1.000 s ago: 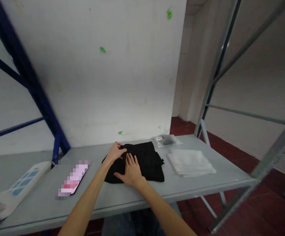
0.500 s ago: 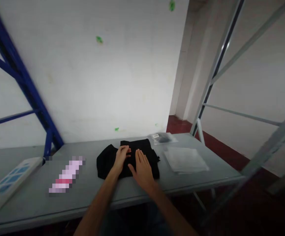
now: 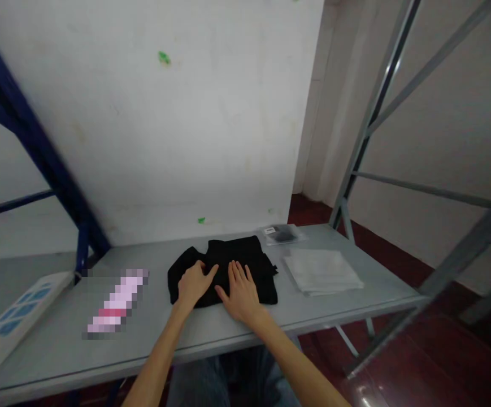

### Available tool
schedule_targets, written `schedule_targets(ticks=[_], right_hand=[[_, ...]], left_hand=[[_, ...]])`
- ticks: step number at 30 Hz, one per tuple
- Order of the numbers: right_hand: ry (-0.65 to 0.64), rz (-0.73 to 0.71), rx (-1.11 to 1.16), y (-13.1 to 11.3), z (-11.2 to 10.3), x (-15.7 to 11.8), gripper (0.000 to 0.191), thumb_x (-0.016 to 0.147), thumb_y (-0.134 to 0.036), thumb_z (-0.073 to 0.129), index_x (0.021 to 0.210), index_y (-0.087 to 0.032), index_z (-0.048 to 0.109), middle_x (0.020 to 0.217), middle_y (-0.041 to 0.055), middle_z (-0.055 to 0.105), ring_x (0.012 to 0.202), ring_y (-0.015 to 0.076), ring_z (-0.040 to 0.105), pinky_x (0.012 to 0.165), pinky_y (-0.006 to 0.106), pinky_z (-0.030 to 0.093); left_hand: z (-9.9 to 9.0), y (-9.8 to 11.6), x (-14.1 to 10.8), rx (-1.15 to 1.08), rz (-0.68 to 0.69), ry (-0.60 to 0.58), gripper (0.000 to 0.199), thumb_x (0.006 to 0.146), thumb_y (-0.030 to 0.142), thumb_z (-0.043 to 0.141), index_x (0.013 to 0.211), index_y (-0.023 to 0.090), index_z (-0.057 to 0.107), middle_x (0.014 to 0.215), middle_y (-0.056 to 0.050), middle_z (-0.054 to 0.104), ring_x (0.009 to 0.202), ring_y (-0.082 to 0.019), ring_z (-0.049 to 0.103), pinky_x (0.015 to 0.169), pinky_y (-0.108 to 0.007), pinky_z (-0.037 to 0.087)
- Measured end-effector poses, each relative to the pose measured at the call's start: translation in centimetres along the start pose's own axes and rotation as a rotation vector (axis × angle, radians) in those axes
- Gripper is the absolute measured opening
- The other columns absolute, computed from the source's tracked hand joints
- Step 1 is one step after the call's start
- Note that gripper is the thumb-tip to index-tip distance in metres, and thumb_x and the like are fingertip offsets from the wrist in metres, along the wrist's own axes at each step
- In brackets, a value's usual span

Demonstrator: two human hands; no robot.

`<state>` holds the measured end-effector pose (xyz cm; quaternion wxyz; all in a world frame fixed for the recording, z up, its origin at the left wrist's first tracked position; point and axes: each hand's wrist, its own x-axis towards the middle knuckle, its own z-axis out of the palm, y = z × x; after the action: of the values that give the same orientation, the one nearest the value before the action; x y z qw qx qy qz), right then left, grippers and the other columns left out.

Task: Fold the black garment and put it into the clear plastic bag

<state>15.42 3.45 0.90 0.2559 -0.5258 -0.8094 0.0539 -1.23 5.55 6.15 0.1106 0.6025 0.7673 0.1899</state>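
The left hand slid back from the garment's 12 o'clock edge to its near left part, flattening there, while the right hand spread flat beside it.

Black garment mid-bench, white folded sheets toward the right edge, pale grey bench, blue rack post, green flecks on the white wall.

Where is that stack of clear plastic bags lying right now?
The stack of plastic bags lies on the grey table, right of the black garment under both hands, just in front of a small packet.
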Motion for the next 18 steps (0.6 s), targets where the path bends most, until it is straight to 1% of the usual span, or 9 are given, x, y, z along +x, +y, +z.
schedule_targets(ticks=[4,7,9,10,12,14,16,18], right_hand=[[0.011,-0.019,0.005,-0.1,-0.3,0.0,0.080,0.105,-0.059,0.041,0.160,-0.001,0.038,0.166,0.0219,0.037,0.159,0.0319,0.028,0.132,0.051,0.016],[0.030,-0.021,0.015,0.0,-0.8,-0.1,0.076,0.106,-0.056,0.042,0.158,-0.001,0.042,0.164,0.0208,0.042,0.159,0.0317,0.029,0.132,0.051,0.016],[0.075,0.002,0.024,0.3,-1.5,-0.2,0.068,0.108,-0.048,0.040,0.157,-0.003,0.045,0.162,0.0187,0.046,0.158,0.0310,0.031,0.131,0.050,0.018],[0.108,0.023,0.033,0.7,-2.0,-0.3,0.062,0.108,-0.043,0.037,0.157,-0.005,0.046,0.161,0.0176,0.048,0.156,0.0303,0.034,0.130,0.049,0.022],[0.181,0.095,0.062,1.7,-3.2,-0.2,0.055,0.109,-0.032,0.032,0.154,-0.009,0.051,0.155,0.0160,0.056,0.149,0.0284,0.046,0.125,0.046,0.033],[0.228,0.189,0.111,3.3,-4.7,0.1,0.052,0.109,-0.029,0.028,0.147,-0.012,0.059,0.142,0.0154,0.067,0.134,0.0267,0.060,0.114,0.041,0.044],[0.219,0.280,0.170,5.1,-6.1,0.6,0.052,0.111,-0.034,0.027,0.138,-0.015,0.066,0.127,0.0144,0.075,0.117,0.0255,0.070,0.102,0.036,0.051],[0.170,0.348,0.216,6.9,-7.3,1.1,0.056,0.112,-0.043,0.025,0.126,-0.016,0.072,0.114,0.0131,0.079,0.105,0.0250,0.074,0.091,0.033,0.054]], left_hand=[[-0.4,0.8,0.2,-0.062,-0.005,-0.021,0.045,0.093,0.061,0.057,0.113,0.020,0.058,0.111,-0.016,0.076,0.106,-0.036,0.073,0.083,-0.039,0.051],[-0.9,1.7,0.2,-0.089,-0.001,0.007,0.044,0.092,0.056,0.061,0.116,0.019,0.054,0.110,-0.017,0.075,0.105,-0.035,0.074,0.081,-0.038,0.052],[-1.3,2.9,0.0,-0.077,-0.001,0.040,0.044,0.092,0.054,0.062,0.119,0.020,0.052,0.108,-0.017,0.075,0.103,-0.036,0.074,0.080,-0.039,0.052],[-1.4,3.8,-0.1,-0.064,0.005,0.063,0.045,0.093,0.053,0.062,0.120,0.020,0.051,0.106,-0.016,0.075,0.103,-0.037,0.074,0.080,-0.039,0.052],[-1.5,6.0,-0.6,-0.045,0.038,0.110,0.045,0.093,0.050,0.063,0.124,0.020,0.049,0.105,-0.017,0.074,0.102,-0.037,0.074,0.081,-0.040,0.051],[-1.2,8.4,-1.2,-0.063,0.105,0.140,0.046,0.093,0.047,0.064,0.126,0.019,0.048,0.105,-0.016,0.073,0.102,-0.037,0.073,0.081,-0.040,0.051],[-0.5,10.5,-1.8,-0.139,0.191,0.114,0.048,0.090,0.042,0.068,0.127,0.019,0.048,0.101,-0.014,0.072,0.100,-0.035,0.073,0.080,-0.039,0.051],[0.7,11.6,-2.5,-0.265,0.380,0.048,0.055,0.086,0.040,0.073,0.130,0.020,0.046,0.101,-0.010,0.070,0.098,-0.030,0.072,0.081,-0.036,0.051]])
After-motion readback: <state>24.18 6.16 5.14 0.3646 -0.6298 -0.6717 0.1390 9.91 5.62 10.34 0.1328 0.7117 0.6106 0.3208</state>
